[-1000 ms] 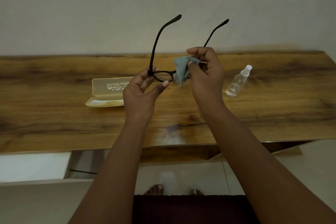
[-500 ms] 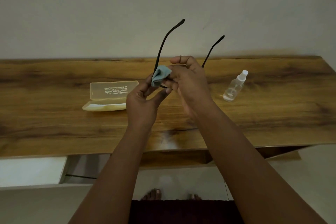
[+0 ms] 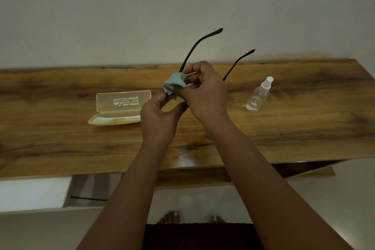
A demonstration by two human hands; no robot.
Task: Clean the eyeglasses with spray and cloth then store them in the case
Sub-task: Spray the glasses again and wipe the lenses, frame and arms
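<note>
Wiping is the step in hand in the head view: the eyeglasses [image 3: 199,46] are held above the wooden table [image 3: 304,128], temples pointing up and away. The frame is pinched at one end by the left hand [image 3: 158,119], while a blue-grey cloth [image 3: 174,85] is pinched over a lens by the curled fingers of the right hand [image 3: 205,95]. The open case [image 3: 119,109] lies to the left, the spray bottle [image 3: 258,95] well to the right. Next, folded temples would be called for before casing.

Table [image 3: 304,128]: glossy grained wood. Case [image 3: 121,100]: translucent plastic. Bottle [image 3: 256,98]: clear plastic, probably. Cloth [image 3: 174,83]: soft and matt.
</note>
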